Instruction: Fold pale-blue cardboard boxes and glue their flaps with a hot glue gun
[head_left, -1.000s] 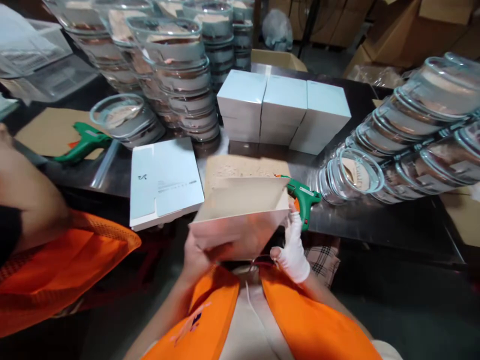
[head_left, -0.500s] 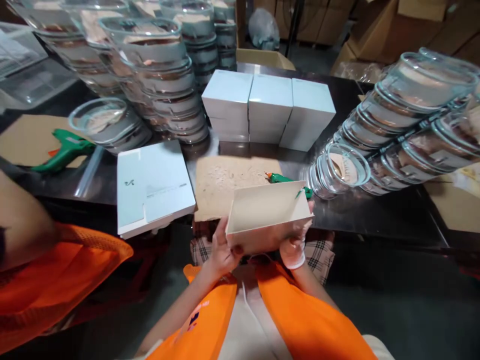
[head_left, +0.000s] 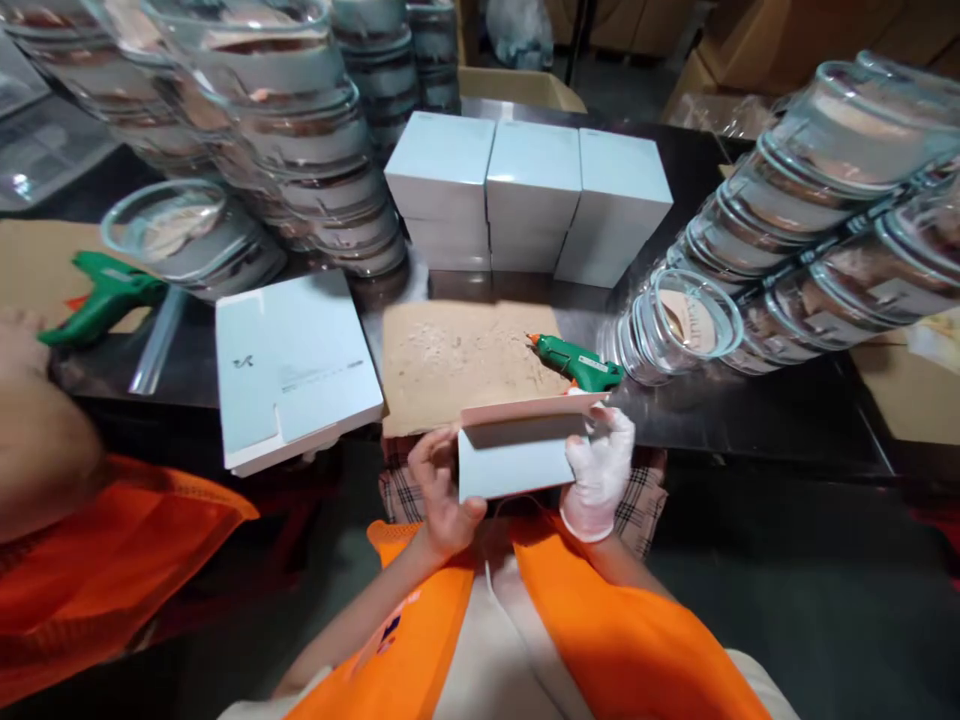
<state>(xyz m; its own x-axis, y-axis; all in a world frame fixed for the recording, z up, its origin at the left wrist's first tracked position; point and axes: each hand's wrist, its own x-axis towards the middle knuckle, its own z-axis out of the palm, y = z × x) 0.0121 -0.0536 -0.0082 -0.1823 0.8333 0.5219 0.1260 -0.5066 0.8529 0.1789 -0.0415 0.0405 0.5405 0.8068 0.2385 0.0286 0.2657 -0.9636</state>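
Observation:
Between my hands, close to my lap, is a small pale-blue cardboard box (head_left: 517, 462), its long face tilted up toward me and a pinkish-beige flap or panel along its far side. My bare left hand (head_left: 442, 490) holds the box's left end, thumb at the lower corner. My right hand (head_left: 600, 475), in a white glove, grips the right end with the thumb pressed on the face. Just beyond lies a green glue gun (head_left: 577, 362) with an orange tip, on the right edge of a worn cardboard sheet (head_left: 457, 365).
Three white boxes (head_left: 534, 195) stand at the back. Flat white boxes (head_left: 296, 365) lie left. Stacked clear round containers rise on the left (head_left: 330, 170) and right (head_left: 810, 190). A co-worker's arm (head_left: 45, 430) is beside another green glue gun (head_left: 105, 295).
The box has turned over in my hands, from its open beige inside to its pale-blue outer face. My right thumb now lies across its front. The glue gun is more fully visible.

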